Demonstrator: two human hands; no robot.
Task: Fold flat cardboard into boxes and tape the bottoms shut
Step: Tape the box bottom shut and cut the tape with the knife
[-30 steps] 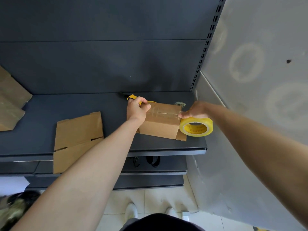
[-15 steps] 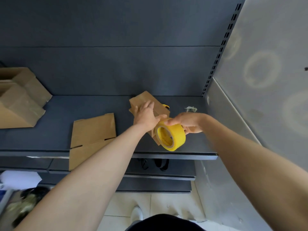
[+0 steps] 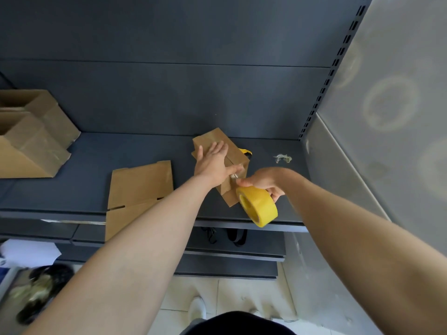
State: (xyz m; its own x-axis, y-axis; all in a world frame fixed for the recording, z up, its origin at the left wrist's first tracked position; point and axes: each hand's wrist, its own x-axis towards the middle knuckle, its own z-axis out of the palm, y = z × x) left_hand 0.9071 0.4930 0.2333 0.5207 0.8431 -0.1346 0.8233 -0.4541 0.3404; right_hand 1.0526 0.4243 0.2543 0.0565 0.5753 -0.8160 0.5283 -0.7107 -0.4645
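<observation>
Head | left hand (image 3: pixel 212 163) fingers spread flat on box (image 3: pixel 235 154) | right hand (image 3: pixel 263 181) fingers gripping tape roll (image 3: pixel 260 206)

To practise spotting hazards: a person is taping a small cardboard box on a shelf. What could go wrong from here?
1. The left grip only presses flat on the box; the right grip, pulling the tape roll, might drag or tilt it, wrinkling the tape.
2. The roll hangs at the shelf edge; a slip could drop it.
3. The flat cardboard overhangs that edge, and an arm may knock it off.
</observation>
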